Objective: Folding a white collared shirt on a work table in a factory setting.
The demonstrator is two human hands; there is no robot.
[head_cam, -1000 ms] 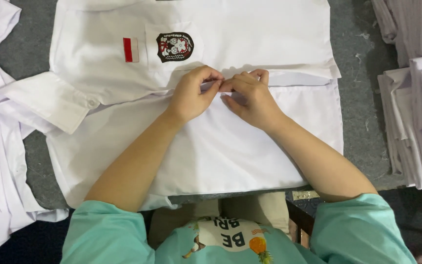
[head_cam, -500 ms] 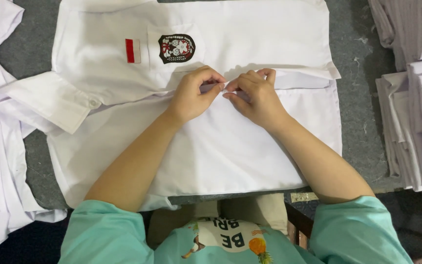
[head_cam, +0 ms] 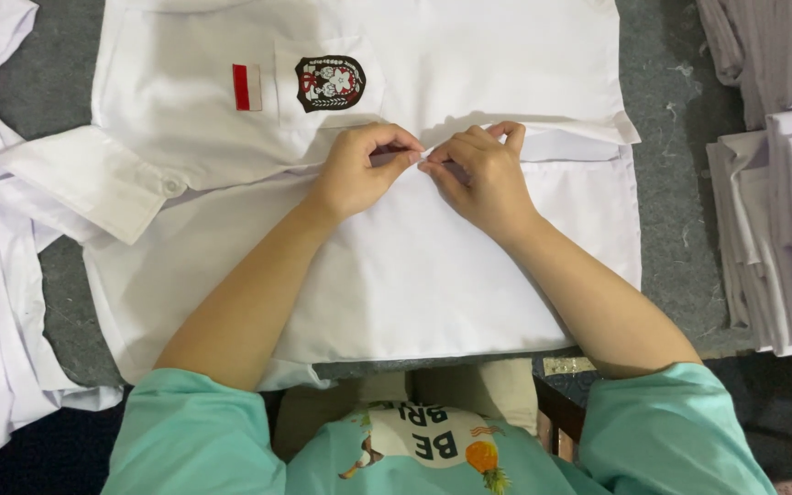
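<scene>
Head view: white cotton school shirt lies flat at the grey bench centre, reaching its near edge. Left hand and right hand are both pinched on the front placket, fingertips touching. Recommended: keep edges aligned, cloth taut, pocket badge unwrinkled.

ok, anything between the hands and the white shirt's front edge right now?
Nothing visible. The left hand and the right hand both rest directly on the white shirt, their fingertips pinching the cloth at the middle where they meet. Whatever small part sits inside that pinch is hidden by the fingers.
</scene>
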